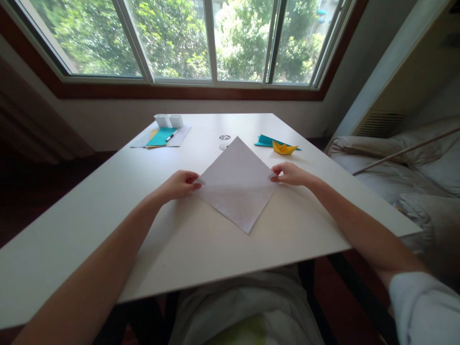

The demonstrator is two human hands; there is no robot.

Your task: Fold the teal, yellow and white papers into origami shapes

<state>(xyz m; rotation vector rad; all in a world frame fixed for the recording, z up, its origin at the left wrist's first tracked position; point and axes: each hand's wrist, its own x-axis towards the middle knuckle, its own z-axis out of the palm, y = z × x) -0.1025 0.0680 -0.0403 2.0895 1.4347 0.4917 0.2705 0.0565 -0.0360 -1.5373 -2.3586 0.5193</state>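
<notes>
White paper sheet, one, roughly square, turned diamond-wise, over the middle of the tabletop; one corner points toward the window, one toward the wearer. Whether it lies fully flat, cannot tell.

Two bare hands on it. Left grip: thumb and fingers closed on the left corner. Right grip: pinched likewise on the right corner.

Handling, judged by eye: very light, limp across its width, easily creased or torn, likely to slide on the smooth surface. Best taken by opposite corners, light pinch, as now.

Count beyond it. Far right: one yellow paper boat, one teal folded paper just behind it. Far left: two white boxes, one teal sheet, one pen at its edge, yellow paper and pale paper beneath; layers uncountable. Centre: two small round items, one partly covered by the far corner.
</notes>
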